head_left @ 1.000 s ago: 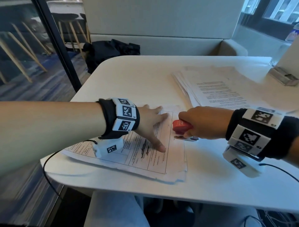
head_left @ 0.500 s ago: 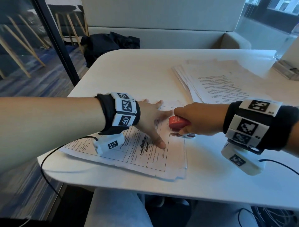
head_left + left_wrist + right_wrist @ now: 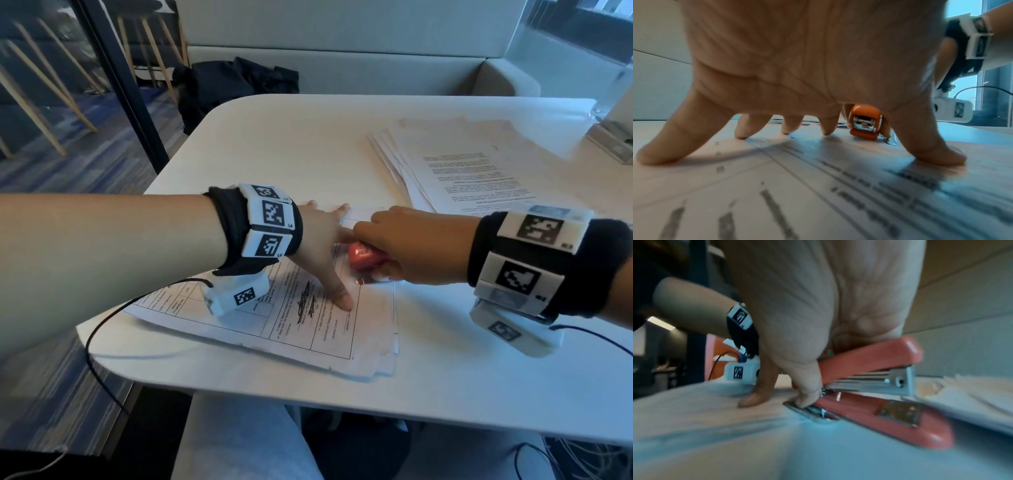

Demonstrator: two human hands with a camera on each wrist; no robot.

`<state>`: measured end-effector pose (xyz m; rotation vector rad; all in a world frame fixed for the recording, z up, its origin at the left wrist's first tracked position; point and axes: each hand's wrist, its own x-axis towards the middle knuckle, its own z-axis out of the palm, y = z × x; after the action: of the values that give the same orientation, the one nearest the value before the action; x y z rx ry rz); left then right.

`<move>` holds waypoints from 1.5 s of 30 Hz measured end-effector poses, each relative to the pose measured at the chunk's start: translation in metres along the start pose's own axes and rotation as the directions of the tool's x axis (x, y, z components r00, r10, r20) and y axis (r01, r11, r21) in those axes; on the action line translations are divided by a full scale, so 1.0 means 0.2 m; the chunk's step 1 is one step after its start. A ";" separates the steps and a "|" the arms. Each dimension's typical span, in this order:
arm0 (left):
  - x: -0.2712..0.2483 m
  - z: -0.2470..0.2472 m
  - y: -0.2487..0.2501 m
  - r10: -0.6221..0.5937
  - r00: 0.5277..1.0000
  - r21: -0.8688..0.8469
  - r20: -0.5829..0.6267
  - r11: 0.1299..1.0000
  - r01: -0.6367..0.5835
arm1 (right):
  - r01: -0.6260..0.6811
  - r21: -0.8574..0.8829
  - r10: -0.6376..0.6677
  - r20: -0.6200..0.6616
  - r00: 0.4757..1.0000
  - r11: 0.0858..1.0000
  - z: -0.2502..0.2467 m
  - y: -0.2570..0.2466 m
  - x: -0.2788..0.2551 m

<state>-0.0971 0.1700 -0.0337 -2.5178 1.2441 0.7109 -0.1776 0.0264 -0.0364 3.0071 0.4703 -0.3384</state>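
A thin stack of printed forms (image 3: 308,322) lies at the near left of the white table (image 3: 462,370). My left hand (image 3: 322,246) is spread flat on it, fingertips (image 3: 937,155) pressing the paper (image 3: 818,186). My right hand (image 3: 407,246) grips a red stapler (image 3: 364,257) at the stack's far right edge. In the right wrist view the stapler (image 3: 875,378) stands with its jaws apart, the base on the table beside the paper edge, and the thumb (image 3: 807,386) at its hinge end. The left wrist view shows the stapler (image 3: 865,123) end-on between my fingers.
A second, fanned pile of printed sheets (image 3: 462,168) lies at the far right of the table. A clear stand (image 3: 613,137) sits at the right edge. A black bag (image 3: 236,85) rests on the bench behind. Cables (image 3: 102,329) trail off both wrists.
My right hand has slid the stapler left, further over the forms' edge and against my left hand. The left hand stays spread on the paper.
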 end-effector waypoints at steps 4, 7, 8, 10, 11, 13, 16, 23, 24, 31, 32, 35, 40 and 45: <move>0.02 0.01 -0.01 -0.007 1.000 -0.006 0.012 1.000 0.007 | 0.073 -0.123 -0.081 -0.063 0.995 0.990 0.00 0.00 0.00; 0.02 0.01 -0.01 -0.015 1.000 0.016 0.010 1.000 0.015 | -0.087 0.083 0.082 0.064 0.995 0.993 0.01 -0.02 0.01; 0.02 0.01 -0.01 -0.015 1.000 0.025 0.007 1.000 0.015 | -0.114 0.120 0.104 0.088 0.991 0.986 0.02 -0.02 0.01; 0.03 0.01 -0.01 -0.008 1.000 0.017 0.001 1.000 0.008 | -0.075 0.160 0.068 0.048 0.997 0.984 0.02 -0.02 0.02; 0.03 0.02 -0.02 -0.005 1.000 0.004 -0.003 1.000 0.005 | -0.038 0.148 0.035 0.021 0.999 0.988 0.02 -0.02 0.01; 0.04 0.02 -0.02 0.001 1.000 -0.010 -0.003 1.000 -0.001 | 0.056 0.063 -0.053 -0.042 0.998 0.996 0.00 -0.04 0.01; 0.05 0.03 -0.03 0.035 0.999 -0.020 0.009 0.999 -0.035 | 0.191 -0.148 -0.216 -0.177 0.960 0.970 0.01 -0.04 0.00; 0.04 0.02 -0.02 0.023 1.000 0.022 -0.002 0.999 -0.023 | 0.301 -0.216 -0.343 -0.192 0.919 0.929 0.00 -0.06 -0.03; 0.03 0.02 -0.02 0.027 1.000 0.022 0.000 0.999 -0.027 | 0.314 -0.241 -0.364 -0.202 0.909 0.918 0.00 -0.06 -0.03; 0.05 0.02 -0.03 0.062 0.997 0.046 0.038 0.997 -0.064 | 0.362 -0.337 -0.444 -0.208 0.872 0.869 0.00 -0.05 -0.04; 0.05 0.02 -0.03 0.042 0.998 0.049 0.040 0.998 -0.044 | 0.352 -0.361 -0.444 -0.214 0.870 0.864 0.01 -0.05 -0.04; 0.05 0.01 -0.02 0.008 0.999 0.069 0.039 0.998 -0.011 | 0.359 -0.437 -0.483 -0.214 0.849 0.825 0.02 -0.04 -0.04; 0.04 0.02 -0.02 0.053 0.998 0.032 0.024 0.998 -0.053 | 0.276 -0.247 -0.316 -0.138 0.939 0.929 -0.01 -0.05 -0.03; 0.03 0.02 -0.01 -0.019 1.000 0.024 0.017 1.000 0.018 | -0.101 0.194 0.082 0.102 0.991 0.976 -0.01 -0.07 0.00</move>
<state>-0.0940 0.1692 -0.0397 -2.4955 1.2146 0.7078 -0.1818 0.0406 -0.0347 3.1734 0.3050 -0.5478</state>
